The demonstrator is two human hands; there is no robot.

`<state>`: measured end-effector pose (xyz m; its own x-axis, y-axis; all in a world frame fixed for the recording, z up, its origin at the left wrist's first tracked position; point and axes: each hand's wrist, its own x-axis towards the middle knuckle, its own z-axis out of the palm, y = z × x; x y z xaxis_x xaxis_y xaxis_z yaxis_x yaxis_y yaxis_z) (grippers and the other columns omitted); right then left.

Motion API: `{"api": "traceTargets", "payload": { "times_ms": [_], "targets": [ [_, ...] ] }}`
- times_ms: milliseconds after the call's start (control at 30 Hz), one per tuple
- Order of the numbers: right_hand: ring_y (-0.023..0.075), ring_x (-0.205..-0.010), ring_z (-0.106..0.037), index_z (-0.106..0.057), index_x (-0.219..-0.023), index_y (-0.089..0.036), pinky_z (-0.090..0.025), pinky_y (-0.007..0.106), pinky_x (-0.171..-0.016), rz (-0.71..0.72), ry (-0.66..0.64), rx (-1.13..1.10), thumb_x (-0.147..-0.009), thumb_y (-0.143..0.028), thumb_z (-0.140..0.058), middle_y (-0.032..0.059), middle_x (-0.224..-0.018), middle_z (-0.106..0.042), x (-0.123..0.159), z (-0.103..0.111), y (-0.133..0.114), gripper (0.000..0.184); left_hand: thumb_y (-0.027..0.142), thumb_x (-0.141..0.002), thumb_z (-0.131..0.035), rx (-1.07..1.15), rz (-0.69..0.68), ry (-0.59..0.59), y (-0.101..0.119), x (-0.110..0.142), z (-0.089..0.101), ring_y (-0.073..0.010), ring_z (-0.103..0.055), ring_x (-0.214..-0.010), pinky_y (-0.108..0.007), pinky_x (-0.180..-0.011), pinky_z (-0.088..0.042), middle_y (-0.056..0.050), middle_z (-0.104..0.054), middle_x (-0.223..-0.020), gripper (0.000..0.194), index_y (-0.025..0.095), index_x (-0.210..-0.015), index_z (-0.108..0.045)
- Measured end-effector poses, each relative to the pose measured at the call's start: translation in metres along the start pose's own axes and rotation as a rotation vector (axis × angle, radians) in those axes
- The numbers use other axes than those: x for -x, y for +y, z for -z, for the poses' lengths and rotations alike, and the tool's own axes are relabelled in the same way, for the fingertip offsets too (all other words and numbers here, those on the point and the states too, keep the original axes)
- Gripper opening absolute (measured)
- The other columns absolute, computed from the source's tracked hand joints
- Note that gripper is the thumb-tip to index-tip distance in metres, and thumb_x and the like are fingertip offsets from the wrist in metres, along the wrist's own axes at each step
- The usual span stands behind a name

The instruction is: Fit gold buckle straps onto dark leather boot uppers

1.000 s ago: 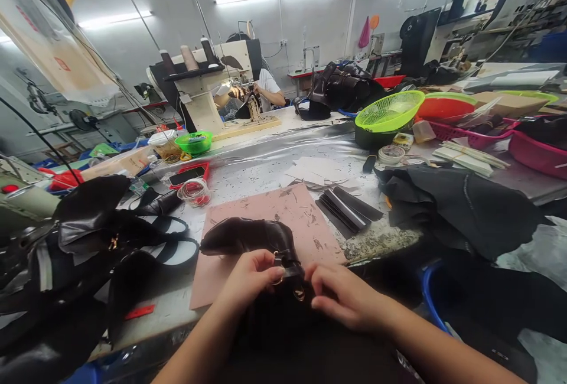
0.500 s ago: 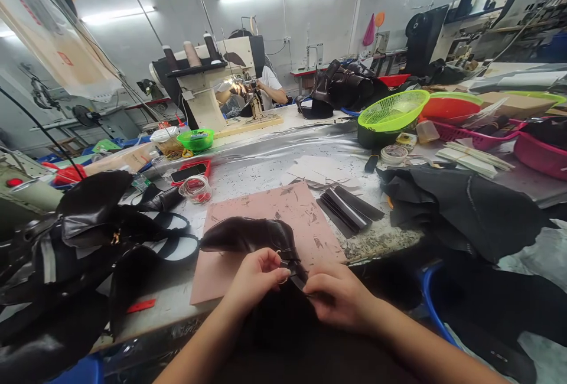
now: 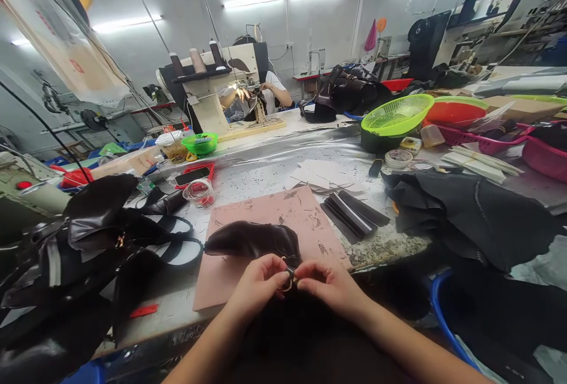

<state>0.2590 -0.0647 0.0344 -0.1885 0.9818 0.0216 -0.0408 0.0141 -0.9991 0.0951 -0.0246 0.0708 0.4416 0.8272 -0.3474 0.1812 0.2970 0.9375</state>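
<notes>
A dark brown leather boot upper (image 3: pixel 252 239) lies on the pinkish board (image 3: pixel 305 204), its toe pointing left and its shaft coming toward me. A gold-coloured metal buckle (image 3: pixel 287 283), ring-like in outline, is at the shaft's near part. My left hand (image 3: pixel 259 280) is closed, pinching this buckle between thumb and forefinger. Close beside it, my right hand (image 3: pixel 332 286) is closed in a pinch on what appears to be the narrow leather strap at the buckle. The fingers mostly hide the strap. Both hands nearly touch.
Dark strips (image 3: pixel 354 215) and pale paper pieces (image 3: pixel 325 174) lie beyond the board. Black boot uppers (image 3: pixel 93 224) pile up at left, dark fabric pieces (image 3: pixel 469 212) at right. Across the table, a person works at a sewing machine (image 3: pixel 204 100). A yellow-green basket (image 3: pixel 396 115) stands back right.
My right hand has moved left and slightly up, from lower on the strap to right beside the buckle and my left hand. The left hand keeps its pinch. The view has shifted slightly.
</notes>
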Motion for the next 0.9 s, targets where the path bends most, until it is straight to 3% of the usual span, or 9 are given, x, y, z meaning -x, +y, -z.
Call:
{"api": "traceTargets", "payload": {
  "times_ms": [100,267,400,500,633,900],
  "targets": [
    [0.014,-0.068,-0.052,-0.064,-0.084,-0.02,-0.041,0.028,-0.065,0.076,-0.034,0.065,-0.065,-0.025,-0.067,-0.0001,-0.072,-0.059,0.002,0.004,0.0,0.02,0.029,-0.059,-0.067,0.016,-0.003,-0.015,0.001,-0.001,0.001,-0.0081,-0.049,-0.052,-0.02,-0.047,-0.042,0.004,-0.054,-0.058,0.025,0.013,-0.069,-0.051],
    [0.0146,-0.074,-0.052,-0.062,-0.078,-0.019,-0.04,0.03,-0.071,-0.046,-0.1,-0.192,-0.064,-0.034,-0.07,-0.0001,-0.075,-0.058,-0.002,0.01,0.009,0.022,0.027,-0.059,-0.068,0.01,0.004,-0.059,0.001,-0.001,0.001,-0.0088,-0.051,-0.055,-0.021,-0.05,-0.042,0.002,-0.056,-0.061,0.025,0.013,-0.071,-0.051],
    [0.011,-0.067,-0.045,-0.064,-0.072,-0.019,-0.038,0.027,-0.065,-0.026,-0.094,-0.225,-0.057,-0.035,-0.075,-0.0019,-0.074,-0.049,-0.01,0.008,0.014,0.025,0.028,-0.06,-0.068,0.021,-0.017,-0.086,-0.001,0.001,0.002,-0.0087,-0.05,-0.055,-0.021,-0.05,-0.042,0.002,-0.055,-0.062,0.027,0.014,-0.073,-0.05],
    [0.0092,-0.062,-0.041,-0.062,-0.08,-0.021,-0.036,0.025,-0.059,-0.031,-0.071,-0.245,-0.055,-0.033,-0.076,-0.0031,-0.076,-0.048,-0.014,0.006,0.015,0.031,0.027,-0.064,-0.066,0.008,-0.036,-0.134,-0.003,0.002,0.005,-0.0089,-0.051,-0.056,-0.021,-0.052,-0.042,0.003,-0.055,-0.062,0.027,0.015,-0.08,-0.048],
    [0.0092,-0.062,-0.04,-0.063,-0.092,-0.024,-0.035,0.025,-0.06,-0.02,-0.101,-0.075,-0.06,-0.029,-0.073,-0.0019,-0.082,-0.049,-0.019,0.007,0.011,0.034,0.027,-0.066,-0.066,-0.029,-0.036,-0.164,-0.005,0.002,0.008,-0.0093,-0.052,-0.055,-0.022,-0.054,-0.042,0.004,-0.056,-0.059,0.029,0.017,-0.084,-0.045],
    [0.0124,-0.069,-0.045,-0.06,-0.079,-0.021,-0.038,0.026,-0.063,0.192,-0.096,0.205,-0.071,-0.022,-0.065,-0.0008,-0.08,-0.047,-0.016,0.005,0.004,0.01,0.049,-0.062,-0.067,0.096,0.024,-0.056,-0.001,0.003,0.002,-0.0089,-0.05,-0.05,-0.023,-0.051,-0.043,0.003,-0.055,-0.056,0.04,0.015,-0.076,-0.049]
  ]
}}
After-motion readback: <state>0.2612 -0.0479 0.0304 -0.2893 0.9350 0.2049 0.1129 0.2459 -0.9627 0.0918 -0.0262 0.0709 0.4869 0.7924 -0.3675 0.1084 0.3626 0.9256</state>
